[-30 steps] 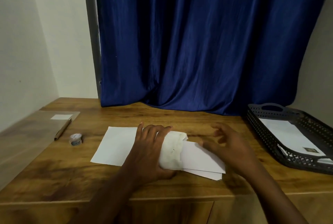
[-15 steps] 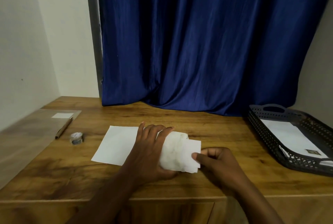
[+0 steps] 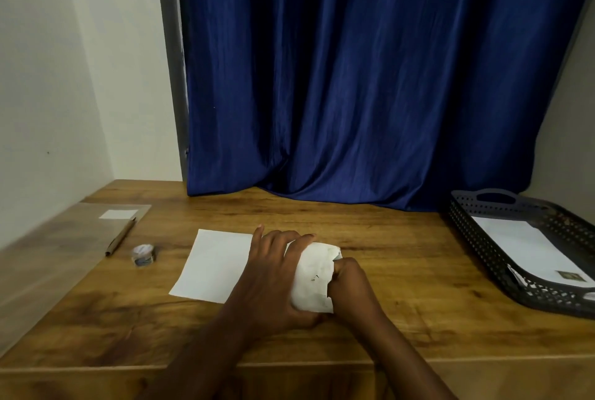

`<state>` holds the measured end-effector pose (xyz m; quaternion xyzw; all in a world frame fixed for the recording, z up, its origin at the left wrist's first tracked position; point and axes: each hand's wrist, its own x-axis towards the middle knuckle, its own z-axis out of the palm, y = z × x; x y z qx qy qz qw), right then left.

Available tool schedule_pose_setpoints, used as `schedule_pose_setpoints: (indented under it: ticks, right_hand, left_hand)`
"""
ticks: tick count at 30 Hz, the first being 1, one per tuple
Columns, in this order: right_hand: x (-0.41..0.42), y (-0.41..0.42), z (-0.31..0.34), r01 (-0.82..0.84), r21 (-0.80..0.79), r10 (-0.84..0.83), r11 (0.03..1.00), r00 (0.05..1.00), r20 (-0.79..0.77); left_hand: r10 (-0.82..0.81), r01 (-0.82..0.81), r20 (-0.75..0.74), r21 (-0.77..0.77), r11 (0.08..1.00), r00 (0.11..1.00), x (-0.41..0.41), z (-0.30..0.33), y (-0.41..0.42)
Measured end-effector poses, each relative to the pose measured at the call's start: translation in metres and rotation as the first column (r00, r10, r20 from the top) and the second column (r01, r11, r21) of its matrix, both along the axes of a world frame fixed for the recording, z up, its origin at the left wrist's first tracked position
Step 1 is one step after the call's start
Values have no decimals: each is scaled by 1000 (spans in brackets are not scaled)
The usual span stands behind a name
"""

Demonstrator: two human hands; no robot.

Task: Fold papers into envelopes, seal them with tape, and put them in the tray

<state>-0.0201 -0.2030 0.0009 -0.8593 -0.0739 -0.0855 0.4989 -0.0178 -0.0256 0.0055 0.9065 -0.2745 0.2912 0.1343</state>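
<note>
Holding the envelope [image 3: 314, 277] at the middle of the wooden table [image 3: 402, 287], left hand [image 3: 270, 274] with fingers curled over its top, right hand [image 3: 351, 283] pinching paper at its open end; lying partly on a flat sheet [image 3: 215, 264]; tray [image 3: 476, 238] standing far right

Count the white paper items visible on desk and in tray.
3: a flat sheet under the left hand; an envelope held by both hands; one piece in the tray, more possibly hidden beneath.
</note>
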Motion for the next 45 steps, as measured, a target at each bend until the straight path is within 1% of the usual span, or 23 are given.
schedule_pose_setpoints:
  ticks: [3, 5, 7, 9, 10, 11, 12, 13, 14, 15, 16, 18, 19, 21, 24, 26, 30, 33, 37, 39, 41, 43, 45]
  right_hand:
    - [-9, -6, 10, -75, 39, 74, 996, 997, 27]
    - [-16, -18, 18, -68, 133, 66, 989, 998, 19]
    - [-20, -33, 22, 82, 249, -87, 965, 996, 6]
    - [-21, -48, 18, 259, 337, -266, 905, 964, -27]
    - [-20, -50, 16, 295, 361, -304, 885, 952, -34]
    - [-20, -51, 13, 290, 356, -304, 888, 953, -20]
    - [-20, -50, 11, 256, 315, -274, 914, 962, 13]
    - [-21, -47, 9, 203, 236, -224, 950, 973, 63]
    - [-23, -43, 9, 137, 118, -152, 984, 981, 124]
    - [-25, -40, 9, 59, -37, -51, 998, 982, 183]
    - [-26, -36, 8, -19, -203, 61, 979, 977, 206]
    - [-27, -30, 7, -129, -498, 229, 857, 962, 146]
    - [-25, -29, 4, -163, -604, 275, 780, 957, 96]
    - [-24, -27, 4, -227, -712, 308, 664, 951, -16]
    - [-24, -25, 7, -274, -746, 293, 607, 950, -111]
    - [-25, -25, 9, -272, -758, 284, 593, 951, -119]
    - [-26, -24, 9, -276, -755, 285, 595, 951, -123]
    - [-26, -24, 10, -259, -761, 269, 594, 956, -115]
    - [-33, -29, 11, -244, -773, 256, 586, 961, -109]
    - [-40, -34, 11, -255, -770, 262, 584, 958, -119]
    - [-51, -39, 11, -284, -767, 277, 575, 950, -143]
    - [-61, -43, 12, -312, -770, 302, 556, 939, -163]
    - [-68, -48, 13, -314, -778, 330, 544, 933, -146]
  left_hand:
    - [16, -16, -37, 0, 1000, 999, -1, 2, -1]
    - [54, -51, -138, 29, 998, 989, -2, 4, -1]
    - [98, -76, -268, 88, 993, 958, -2, 5, 0]
    - [116, -60, -397, 152, 987, 910, -1, 5, -1]
    - [120, -40, -453, 182, 983, 883, -1, 4, -1]
    - [123, -21, -492, 209, 978, 862, -1, 3, -2]
    - [130, -8, -508, 235, 972, 851, 0, 2, -2]
    - [139, 0, -507, 264, 964, 851, 1, 0, -3]
    - [149, 4, -498, 293, 956, 855, 2, -1, -3]
    - [157, 6, -491, 315, 949, 857, 3, -1, -3]
    - [162, 8, -489, 329, 944, 857, 4, -1, -3]
    - [164, 9, -471, 343, 939, 867, 6, -3, -2]
    - [161, 7, -457, 343, 939, 875, 6, -4, -1]
    - [152, -1, -459, 313, 950, 875, 6, -5, -1]
    - [158, -51, -489, 226, 973, 858, 2, -1, -3]
    - [153, -93, -481, 146, 985, 863, -1, -1, -3]
    - [113, -114, -382, 18, 993, 917, -2, -5, 4]
    - [142, -167, -401, -28, 986, 905, -3, -3, 14]
    - [207, -190, -454, 83, 978, 867, -17, -3, 40]
    - [209, -156, -498, 147, 977, 842, -36, 1, 52]
    - [192, -115, -534, 174, 978, 823, -57, 5, 63]
    - [187, -95, -544, 194, 976, 818, -79, 10, 73]
    - [211, -91, -534, 242, 966, 819, -96, 15, 85]
